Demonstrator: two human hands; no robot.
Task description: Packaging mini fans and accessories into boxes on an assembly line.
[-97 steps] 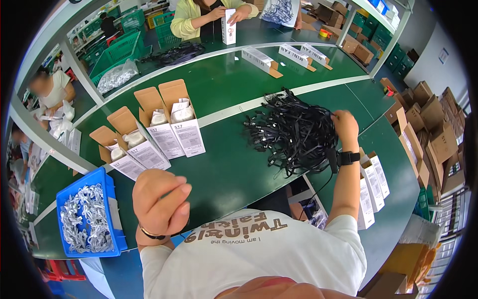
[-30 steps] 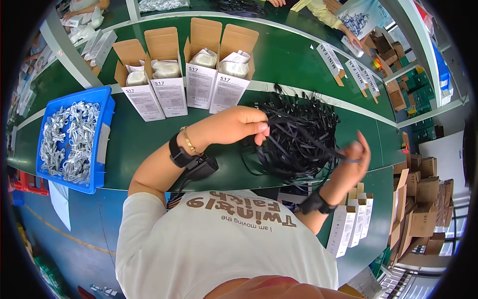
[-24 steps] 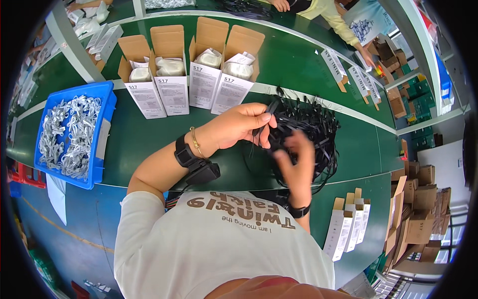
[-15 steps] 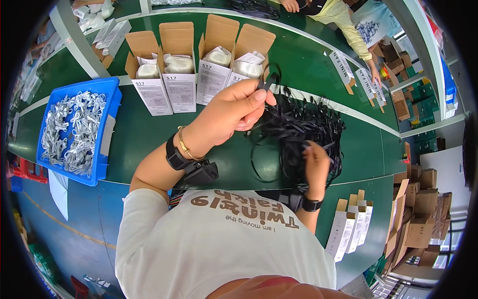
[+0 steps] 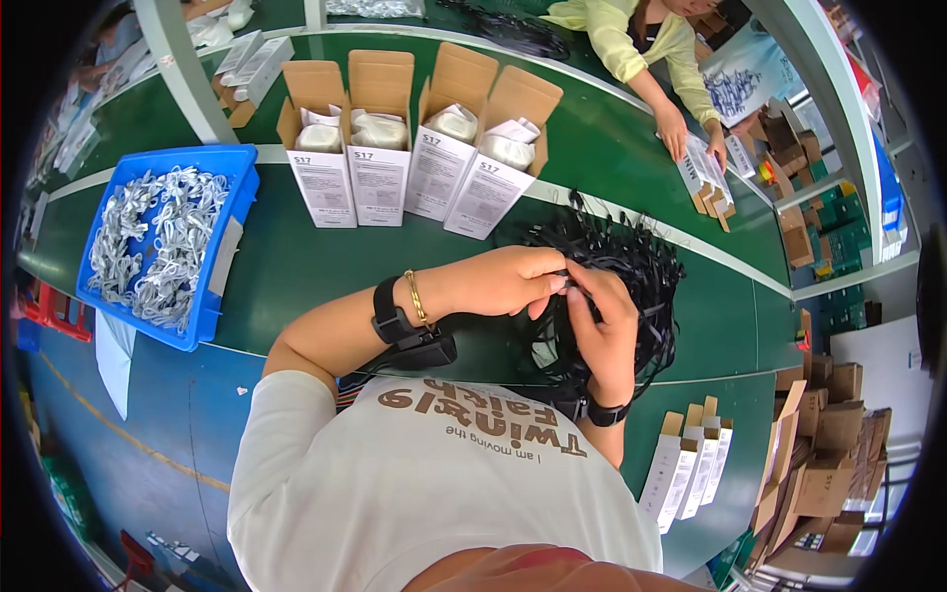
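Note:
My left hand (image 5: pixel 501 282) and my right hand (image 5: pixel 609 326) meet fingertip to fingertip at the near-left side of a tangled pile of black straps (image 5: pixel 646 261). Both hands are closed in a pinch on a thin black strap; most of it is hidden by the fingers, and where it ends among the others I cannot tell. Beyond my left hand, several white cartons (image 5: pixel 380 187) stand with their brown flaps up, each with a white-wrapped item inside.
To the left, a blue tray (image 5: pixel 242 202) holds bundled white cables (image 5: pixel 168 261). Slim white boxes (image 5: pixel 691 464) stand near my right elbow. Across the table, a person in a yellow sleeve (image 5: pixel 617 44) has both hands on white boxes (image 5: pixel 702 178). Brown cartons (image 5: pixel 829 483) are stacked at right.
My left hand has come down toward me, and my right hand has risen from the pile to meet it at the strap. The co-worker has leaned in and gathered the white boxes together.

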